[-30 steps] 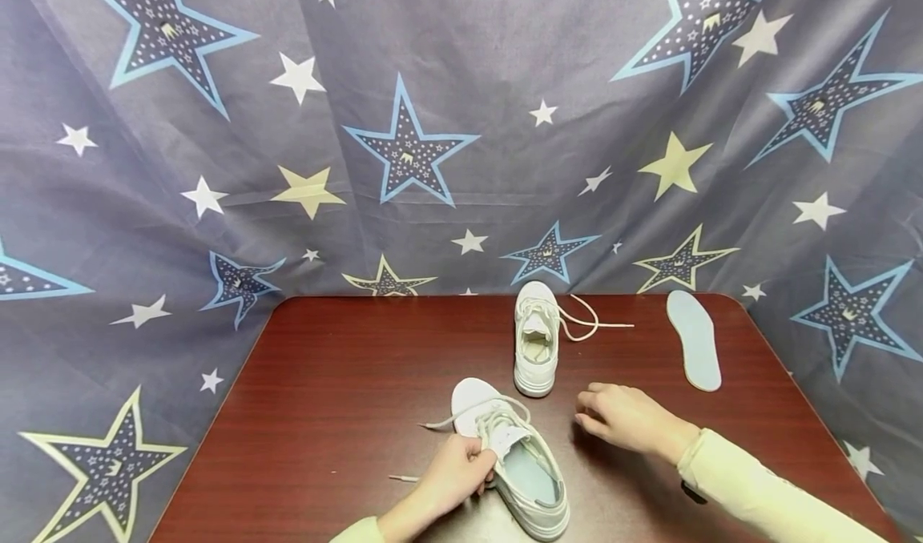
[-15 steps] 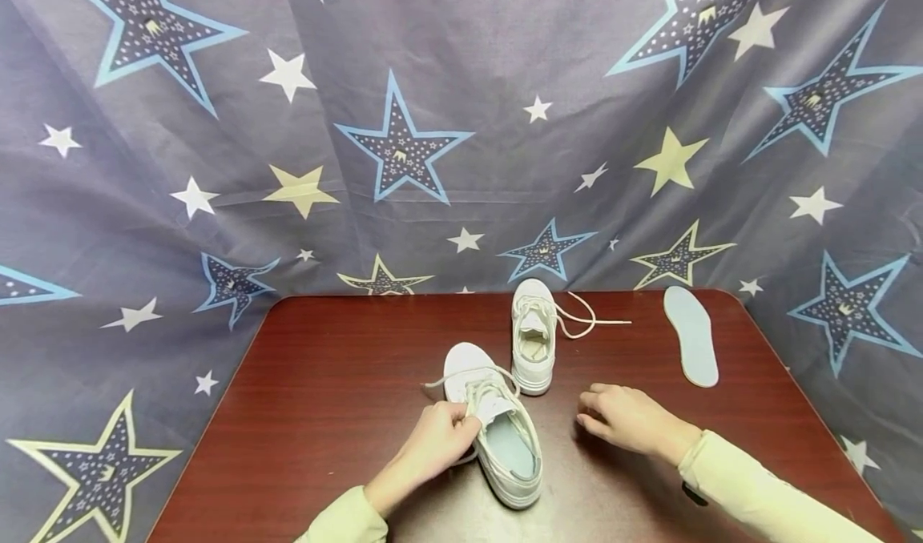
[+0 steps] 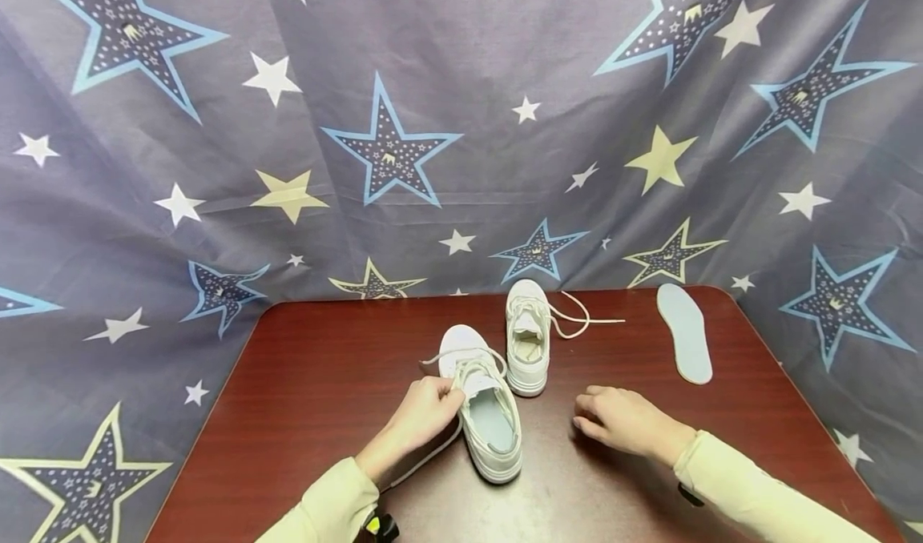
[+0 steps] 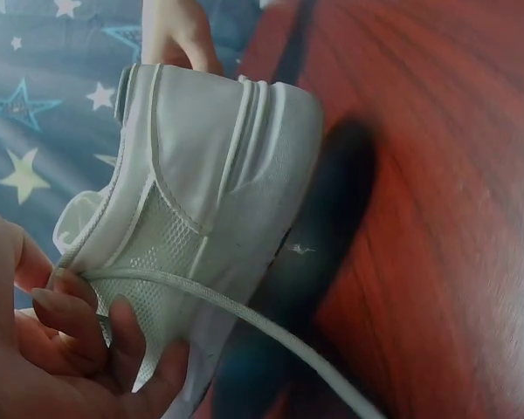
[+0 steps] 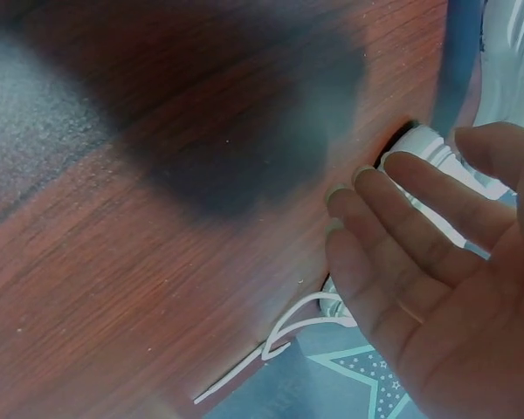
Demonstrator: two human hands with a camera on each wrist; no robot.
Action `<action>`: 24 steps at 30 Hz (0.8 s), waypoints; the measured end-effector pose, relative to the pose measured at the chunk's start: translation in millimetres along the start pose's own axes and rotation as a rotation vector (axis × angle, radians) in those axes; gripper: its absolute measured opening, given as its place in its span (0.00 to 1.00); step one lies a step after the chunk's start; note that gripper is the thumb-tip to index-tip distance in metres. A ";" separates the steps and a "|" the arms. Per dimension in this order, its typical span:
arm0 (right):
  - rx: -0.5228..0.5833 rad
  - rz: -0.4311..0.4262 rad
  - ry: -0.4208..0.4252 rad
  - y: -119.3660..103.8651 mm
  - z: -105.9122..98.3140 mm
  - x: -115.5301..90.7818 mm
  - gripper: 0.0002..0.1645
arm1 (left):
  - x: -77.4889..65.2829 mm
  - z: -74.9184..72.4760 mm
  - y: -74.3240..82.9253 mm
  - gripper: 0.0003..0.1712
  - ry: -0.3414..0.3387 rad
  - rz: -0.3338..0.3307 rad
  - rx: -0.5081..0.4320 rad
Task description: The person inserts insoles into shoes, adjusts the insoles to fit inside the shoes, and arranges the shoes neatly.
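Note:
A white lace-up sneaker [image 3: 477,381] points away from me near the table's middle, a pale blue insole [image 3: 492,420] lying inside it. My left hand [image 3: 421,411] pinches the left edge of its opening beside the tongue, thumb on the outside. From under those fingers a loose lace [image 4: 236,307] trails across the sneaker's side in the left wrist view. Further back, a second white sneaker [image 3: 528,376] stands close to the right of the first one's toe. To the right, my right hand [image 3: 620,419] hovers or rests at the table, fingers loosely bent and holding nothing.
Another pale blue insole [image 3: 685,335] lies at the table's back right. The far sneaker's untied lace [image 3: 577,319] stretches rightward over the dark red table [image 3: 324,367]. A star-patterned curtain [image 3: 433,207] hangs behind the table's back edge.
My left hand has moved the near sneaker away from me and somewhat left, bringing it beside the far sneaker. My right hand has stayed in place. The view has shifted slightly.

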State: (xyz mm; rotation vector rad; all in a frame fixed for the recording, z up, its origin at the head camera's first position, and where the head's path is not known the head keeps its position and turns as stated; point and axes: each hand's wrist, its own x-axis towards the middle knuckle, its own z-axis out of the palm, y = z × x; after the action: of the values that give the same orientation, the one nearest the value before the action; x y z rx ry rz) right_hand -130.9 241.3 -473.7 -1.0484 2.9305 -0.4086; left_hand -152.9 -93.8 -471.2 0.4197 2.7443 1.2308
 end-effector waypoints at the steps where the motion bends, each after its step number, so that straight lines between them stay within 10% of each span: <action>1: -0.002 0.000 0.003 0.4 0.2 -0.3 0.09 | 2.7 -0.9 -1.4 0.19 0.000 -0.002 0.001; 24: -0.006 -0.014 0.017 7.0 3.6 -2.7 0.10 | 87.3 -27.1 -33.6 0.18 -0.051 0.031 0.009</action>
State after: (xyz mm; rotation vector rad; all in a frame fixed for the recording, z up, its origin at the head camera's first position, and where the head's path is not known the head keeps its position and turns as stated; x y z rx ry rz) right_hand -132.9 247.3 -479.1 -1.0723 2.9428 -0.4119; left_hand -248.9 -109.0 -476.7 0.4900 2.7117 1.1981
